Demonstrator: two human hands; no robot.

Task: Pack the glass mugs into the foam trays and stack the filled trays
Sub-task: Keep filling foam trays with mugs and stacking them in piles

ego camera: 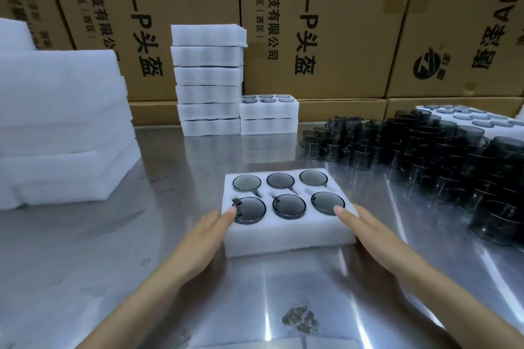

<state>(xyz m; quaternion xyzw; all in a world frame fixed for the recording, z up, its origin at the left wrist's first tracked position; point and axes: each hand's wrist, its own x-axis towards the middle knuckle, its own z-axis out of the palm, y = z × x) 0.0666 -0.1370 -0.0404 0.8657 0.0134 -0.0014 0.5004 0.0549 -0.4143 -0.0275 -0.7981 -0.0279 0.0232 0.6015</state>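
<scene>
While all six round pockets of the white foam tray (289,224) in front of you hold smoked-grey glass mugs (288,206), your left hand (198,238) lies flat against its left side and your right hand (371,235) against its right, fingers straight, pressing rather than clutching. The tray sits on the shiny steel bench (85,249) near the middle of its near edge. Expect the load to feel heavier than the foam suggests: the foam is soft and will flex or dent, the glass is brittle and only sits loose in its pockets. Judge it best to squeeze the two short sides low down, or slide fingers under the base, and keep it level. The short stack of filled trays (268,115) stands toward the far edge, beside the taller white foam stack (208,79); loose dark mugs (425,156) crowd the right edge. The brown cardboard cartons (326,22) behind read "4.0-P头盔" and "科技有限公司".
</scene>
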